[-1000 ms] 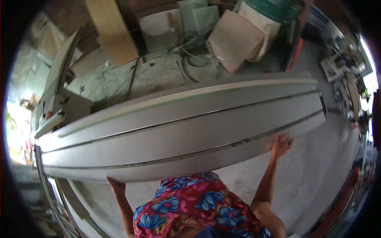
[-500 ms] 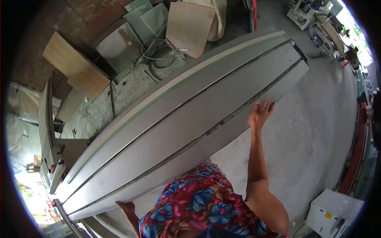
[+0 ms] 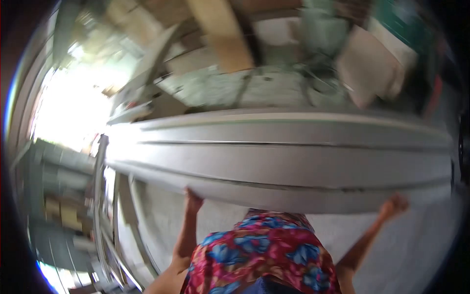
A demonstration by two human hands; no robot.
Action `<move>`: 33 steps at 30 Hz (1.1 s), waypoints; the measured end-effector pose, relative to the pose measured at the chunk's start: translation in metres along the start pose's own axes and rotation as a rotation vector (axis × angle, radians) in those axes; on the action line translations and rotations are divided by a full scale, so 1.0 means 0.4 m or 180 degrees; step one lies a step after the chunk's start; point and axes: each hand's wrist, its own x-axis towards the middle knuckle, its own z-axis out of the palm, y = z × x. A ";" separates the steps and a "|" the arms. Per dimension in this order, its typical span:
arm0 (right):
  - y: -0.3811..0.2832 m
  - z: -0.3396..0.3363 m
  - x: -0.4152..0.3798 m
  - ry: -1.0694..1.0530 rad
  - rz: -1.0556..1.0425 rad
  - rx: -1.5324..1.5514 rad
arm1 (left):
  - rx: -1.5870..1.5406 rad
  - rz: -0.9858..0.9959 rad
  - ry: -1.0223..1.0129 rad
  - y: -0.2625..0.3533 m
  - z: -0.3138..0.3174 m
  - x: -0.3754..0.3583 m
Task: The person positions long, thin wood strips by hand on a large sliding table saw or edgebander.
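A long grey slab-like table (image 3: 274,161) stretches across the view in front of me. Two dark lengthwise grooves run along it, with a pale strip (image 3: 274,117) on its far side. My left hand (image 3: 194,200) is at the near edge, left of my body, its fingers blurred against the slab. Farther right, my right hand (image 3: 394,206) overlaps the near edge, bent at the fingers and smeared by motion. I cannot tell whether either hand grips the slab.
A metal frame (image 3: 102,196) stands at the slab's left end, near a bright opening (image 3: 73,108). Behind the slab lean a wooden board (image 3: 220,36) and a beige panel (image 3: 364,66), with loose cable on the rough floor. Stacked material lies at the far left.
My view has swung left, so the slab now lies nearly level across it. The right hand's spread fingers are now drawn in and blurred; the left hand remains at the near edge.
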 end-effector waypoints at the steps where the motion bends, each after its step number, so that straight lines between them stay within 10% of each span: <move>1: 0.011 0.004 0.022 0.0093 0.0571 0.0488 | 0.1192 0.0282 0.1658 -0.051 0.077 0.036; 2: 0.025 0.000 0.044 0.0147 0.0941 0.0784 | 0.0937 0.0372 0.2061 -0.086 0.117 0.054; 5: 0.375 0.187 0.072 0.0531 -0.1548 -0.1181 | 0.1026 0.0202 0.2095 -0.129 0.213 0.047; 7: 0.107 0.005 0.122 -0.1793 -0.0887 -0.3805 | 0.0969 0.0285 0.2198 -0.148 0.224 0.060; 12: 0.158 0.084 0.118 -0.1225 -0.1151 -0.3655 | 0.0984 0.0236 0.2476 -0.155 0.185 0.076; 15: 0.070 0.031 0.101 -0.0792 0.0995 -0.0456 | 0.1044 0.0211 0.2552 -0.164 0.170 0.082; 33: 0.226 0.108 0.203 -0.0585 0.0359 -0.0736 | 0.1110 0.0025 0.2581 -0.187 0.343 0.066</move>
